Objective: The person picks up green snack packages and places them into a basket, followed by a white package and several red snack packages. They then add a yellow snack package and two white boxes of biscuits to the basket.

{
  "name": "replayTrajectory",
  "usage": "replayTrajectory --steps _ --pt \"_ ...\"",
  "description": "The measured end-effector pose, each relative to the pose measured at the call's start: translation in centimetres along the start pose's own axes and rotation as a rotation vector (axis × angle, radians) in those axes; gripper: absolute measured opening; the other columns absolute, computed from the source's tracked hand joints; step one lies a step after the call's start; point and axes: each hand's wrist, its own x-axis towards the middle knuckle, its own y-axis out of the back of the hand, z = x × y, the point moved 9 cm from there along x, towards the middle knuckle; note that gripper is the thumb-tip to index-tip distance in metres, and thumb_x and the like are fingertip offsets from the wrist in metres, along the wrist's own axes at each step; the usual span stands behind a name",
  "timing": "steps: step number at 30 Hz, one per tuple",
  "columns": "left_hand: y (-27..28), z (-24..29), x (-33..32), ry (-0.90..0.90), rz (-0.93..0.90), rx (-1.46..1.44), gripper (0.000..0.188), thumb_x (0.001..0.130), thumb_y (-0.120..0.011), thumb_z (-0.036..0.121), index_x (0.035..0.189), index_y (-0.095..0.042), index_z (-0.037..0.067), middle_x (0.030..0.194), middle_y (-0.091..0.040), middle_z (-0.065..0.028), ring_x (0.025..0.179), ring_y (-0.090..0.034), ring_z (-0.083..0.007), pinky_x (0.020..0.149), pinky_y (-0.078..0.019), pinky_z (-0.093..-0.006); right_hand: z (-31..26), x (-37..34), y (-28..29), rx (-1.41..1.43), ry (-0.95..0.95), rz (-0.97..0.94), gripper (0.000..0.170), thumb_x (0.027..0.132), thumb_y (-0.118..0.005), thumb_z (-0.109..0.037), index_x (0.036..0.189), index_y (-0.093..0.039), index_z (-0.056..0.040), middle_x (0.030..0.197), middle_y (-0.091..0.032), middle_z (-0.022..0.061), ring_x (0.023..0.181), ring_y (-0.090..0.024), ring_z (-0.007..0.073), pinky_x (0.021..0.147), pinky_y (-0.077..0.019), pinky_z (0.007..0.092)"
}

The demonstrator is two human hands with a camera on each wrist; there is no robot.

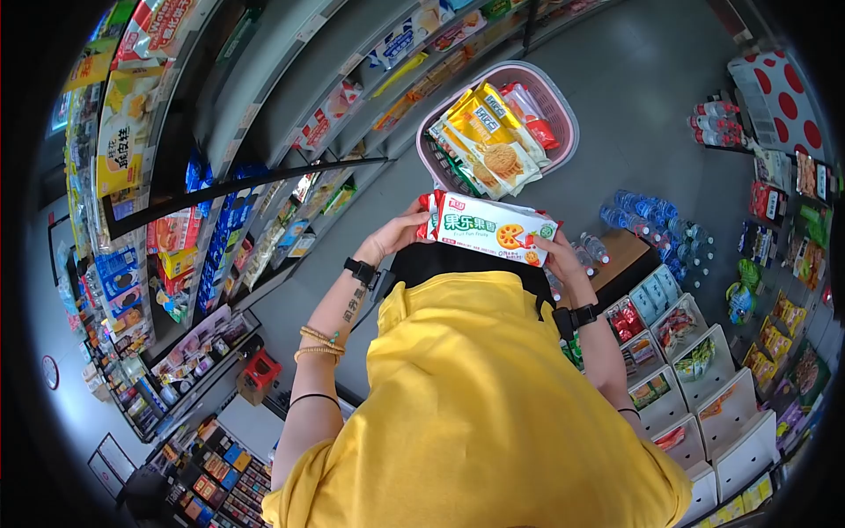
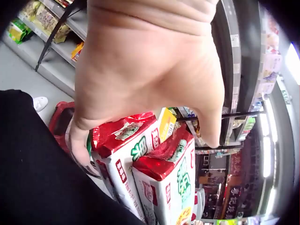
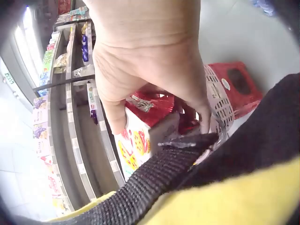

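Two white biscuit packs with red ends, green lettering and pictures of round biscuits are held in front of the yellow shirt. My left hand holds their left end and my right hand grips the right end. In the left wrist view both packs lie side by side below the palm, fingers along one side, the thumb on the other side. The right wrist view shows thumb and fingers about a red end. Just beyond stands a pink basket containing yellow biscuit bags and a red-and-pink packet.
Shelves of packaged snacks rise on the left. Bottled water packs stand on the floor at right, beside a cardboard box. White bins of snacks are close by my right arm.
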Motion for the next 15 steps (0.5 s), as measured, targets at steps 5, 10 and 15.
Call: replayTrajectory --steps 5,10,15 --pt "3.5 2.3 2.0 -0.119 0.221 0.565 0.097 0.076 -0.088 0.029 0.147 -0.029 -0.001 0.139 -0.051 -0.0125 0.129 -0.051 -0.0213 0.113 -0.0370 -0.0357 2.0 4.0 -1.1 -0.100 -0.064 0.040 0.057 0.093 -0.070 -0.010 0.141 -0.042 0.0007 0.133 -0.058 0.0123 0.119 -0.061 0.0220 0.102 -0.0507 0.0360" --pt "8.6 4.8 4.6 -0.106 0.269 0.656 0.105 0.067 -0.094 0.026 0.143 -0.031 -0.006 0.135 -0.054 -0.0162 0.127 -0.052 -0.0239 0.113 -0.0374 -0.0355 6.3 9.2 -0.3 -0.065 -0.103 0.080 0.059 0.091 -0.072 -0.007 0.141 -0.040 0.0001 0.133 -0.059 0.0130 0.119 -0.062 0.0213 0.101 -0.0519 0.0378" --pt "13.3 6.7 7.0 -0.047 0.210 0.811 0.114 0.062 -0.094 0.027 0.151 -0.027 0.001 0.137 -0.051 -0.0183 0.134 -0.044 -0.0280 0.115 -0.0323 -0.0389 8.6 11.5 -3.5 0.082 -0.138 0.138 0.053 0.091 -0.069 0.000 0.138 -0.044 -0.0017 0.132 -0.059 0.0138 0.117 -0.063 0.0245 0.099 -0.0545 0.0401"
